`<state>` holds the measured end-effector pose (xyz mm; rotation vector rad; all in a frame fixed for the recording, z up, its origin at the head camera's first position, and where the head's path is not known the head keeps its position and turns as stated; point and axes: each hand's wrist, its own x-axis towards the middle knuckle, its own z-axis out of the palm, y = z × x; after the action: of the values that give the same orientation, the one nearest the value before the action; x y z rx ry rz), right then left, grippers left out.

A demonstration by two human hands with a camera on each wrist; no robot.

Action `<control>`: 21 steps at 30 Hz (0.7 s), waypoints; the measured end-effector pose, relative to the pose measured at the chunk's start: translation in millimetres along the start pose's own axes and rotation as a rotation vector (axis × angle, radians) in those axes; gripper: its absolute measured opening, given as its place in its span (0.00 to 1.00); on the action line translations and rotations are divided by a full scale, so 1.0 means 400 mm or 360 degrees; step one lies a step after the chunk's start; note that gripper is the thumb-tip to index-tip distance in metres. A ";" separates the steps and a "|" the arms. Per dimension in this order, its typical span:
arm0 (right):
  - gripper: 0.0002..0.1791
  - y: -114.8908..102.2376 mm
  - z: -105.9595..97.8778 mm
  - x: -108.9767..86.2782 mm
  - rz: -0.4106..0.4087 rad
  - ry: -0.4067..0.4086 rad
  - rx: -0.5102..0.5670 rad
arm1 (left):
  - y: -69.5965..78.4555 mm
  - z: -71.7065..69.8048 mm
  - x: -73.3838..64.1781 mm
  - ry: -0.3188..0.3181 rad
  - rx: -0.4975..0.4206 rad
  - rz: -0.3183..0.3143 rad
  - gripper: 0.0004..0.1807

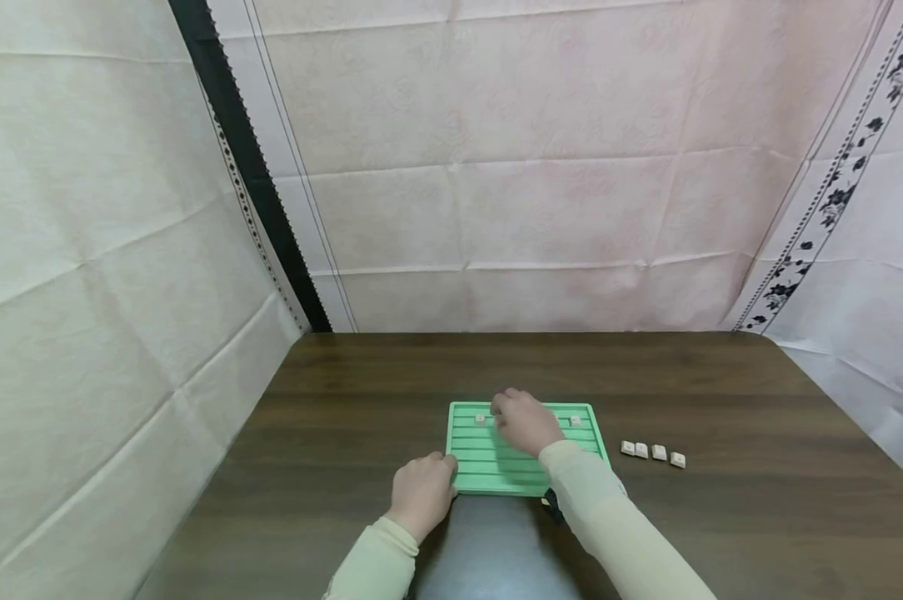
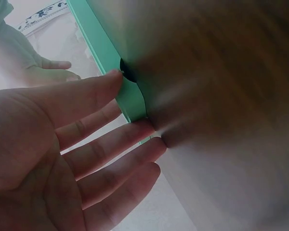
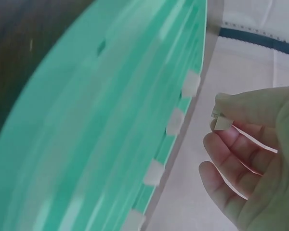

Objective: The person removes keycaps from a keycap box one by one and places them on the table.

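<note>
Pinched between thumb and fingertip of the right hand: one small, white, block-shaped tile, right of centre in the right wrist frame. Hidden behind the knuckles in the head view. Too small and turned to tell a long axis.

Lying at lower centre of the head frame: a light-green, rectangular, plastic-looking grooved board, on a brown wood-grain table. Grooved left to right, seen from the head. Set along its far edge: a row of small white tiles, four counted in the right wrist frame. Judged decisive: offset from pinched tile to row, lying leftward in the right wrist frame with a visible gap; height over the board not readable. Nearer to the row: right hand, above the board's upper part.

At the board's lower-left corner: left hand, fingers nearly straight, thumb tip touching the rim. Right of the board, well apart from left hand: four loose white tiles.
</note>
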<state>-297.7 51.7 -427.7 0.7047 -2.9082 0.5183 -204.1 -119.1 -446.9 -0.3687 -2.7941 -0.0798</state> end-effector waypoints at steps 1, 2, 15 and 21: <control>0.08 0.006 -0.007 -0.003 0.0017 -0.0002 0.0021 | 0.001 -0.001 0.000 -0.0008 -0.0005 -0.0004 0.10; 0.09 0.013 -0.013 -0.006 0.0034 -0.0004 0.0037 | 0.003 -0.001 0.000 -0.0017 -0.0010 -0.0010 0.10; 0.09 0.132 -0.086 -0.042 0.0166 0.0072 0.0067 | -0.003 0.003 0.001 -0.0057 -0.0030 -0.0013 0.10; 0.08 0.198 -0.116 -0.071 0.0248 0.0075 0.0049 | -0.003 0.003 0.006 -0.0064 -0.0040 -0.0018 0.10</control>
<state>-308.1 146.0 -413.0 0.4645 -2.9318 0.5881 -207.0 -119.5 -447.3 -0.3647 -2.8373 -0.1115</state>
